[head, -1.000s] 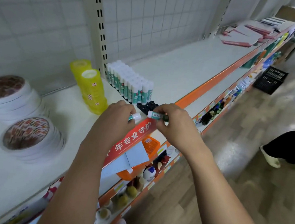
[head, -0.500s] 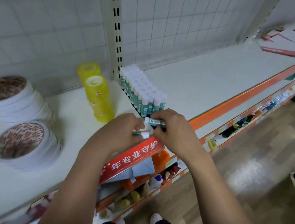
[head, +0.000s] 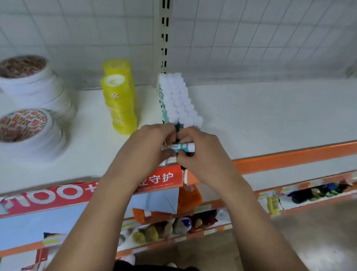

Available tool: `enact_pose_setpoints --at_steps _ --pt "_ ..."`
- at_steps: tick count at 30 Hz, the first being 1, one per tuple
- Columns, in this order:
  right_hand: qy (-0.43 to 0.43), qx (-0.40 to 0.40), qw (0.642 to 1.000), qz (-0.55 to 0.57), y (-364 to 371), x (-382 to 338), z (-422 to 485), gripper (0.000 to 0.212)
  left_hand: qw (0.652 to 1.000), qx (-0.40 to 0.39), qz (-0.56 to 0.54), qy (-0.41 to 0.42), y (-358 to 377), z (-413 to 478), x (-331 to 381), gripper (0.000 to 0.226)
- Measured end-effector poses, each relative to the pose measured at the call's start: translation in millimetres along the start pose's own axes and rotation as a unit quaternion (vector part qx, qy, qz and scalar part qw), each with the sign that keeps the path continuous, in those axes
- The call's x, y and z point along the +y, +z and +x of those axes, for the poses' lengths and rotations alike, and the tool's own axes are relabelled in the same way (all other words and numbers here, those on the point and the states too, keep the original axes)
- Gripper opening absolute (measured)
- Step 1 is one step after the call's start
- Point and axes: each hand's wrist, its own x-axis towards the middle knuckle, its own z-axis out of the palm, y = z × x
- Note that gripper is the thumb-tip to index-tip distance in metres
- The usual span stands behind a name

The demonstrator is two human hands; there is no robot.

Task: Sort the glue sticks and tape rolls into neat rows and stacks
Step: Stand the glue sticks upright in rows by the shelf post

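A: Where's the glue stick [head: 181, 146]?
B: Lying flat between both hands, over the front edge of the shelf [head: 271, 122], just in front of the glue stick block [head: 176, 98]. White cap points right.
A: Grip?
B: Right hand [head: 205, 159] has its fingers curled round the cap end. Left hand [head: 148, 145] has its fingers curled too, pinching the barcode end. Fingertips of both hands meet at the block's front row.
A: Any readable text?
B: The stick has a barcode and a teal label, print too small to read. The red banner [head: 64, 196] on the shelf front reads "100+" and "守护" in white. The yellow tape rolls [head: 119, 106] carry small red marks, unreadable.
A: Layout and edges?
B: The block stands upright, caps packed tight, running back to the slotted post [head: 163, 26]. Yellow rolls sit in two stacks left of it, a narrow gap between. White tape stacks [head: 31, 109] are further left, well apart. An orange strip [head: 301, 154] marks the front edge.
A: Room to move?
B: A wide run of white shelf surface shows right of the block, back to the wire grid [head: 268, 35].
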Motion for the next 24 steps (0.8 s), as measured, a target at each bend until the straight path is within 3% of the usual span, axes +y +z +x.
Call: enact_pose_setpoints --at_steps 6,16,24 --pt "-0.007 -0.006 1.0 -0.005 -12 11 -1 0.04 0.999 -0.004 0.022 -0.022 4 -6 -2 0.017" --pt "-0.01 -0.029 0.989 -0.147 -6 15 -3 0.019 0.976 0.139 -0.091 -0.139 22 3 4 0.016" --pt "-0.017 -0.022 0.99 -0.137 -2 13 -3 0.017 0.969 0.155 -0.095 -0.169 36 3 2 0.019"
